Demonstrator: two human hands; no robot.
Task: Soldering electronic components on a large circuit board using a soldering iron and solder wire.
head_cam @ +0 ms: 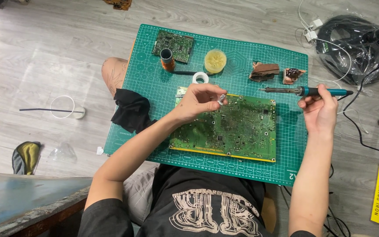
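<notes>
Under your left hand (198, 100) lies the large green circuit board (237, 131) on the cutting mat (286, 66); its fingers (216, 94) pinch a small silvery piece, too small to identify. Your right hand (319, 109) is closed around the soldering iron (305, 91), tip pointing left, off the board's far edge. Steady both wrists on the mat and keep the hot tip away from your left fingertips. Your legs beneath the mat are mostly hidden.
</notes>
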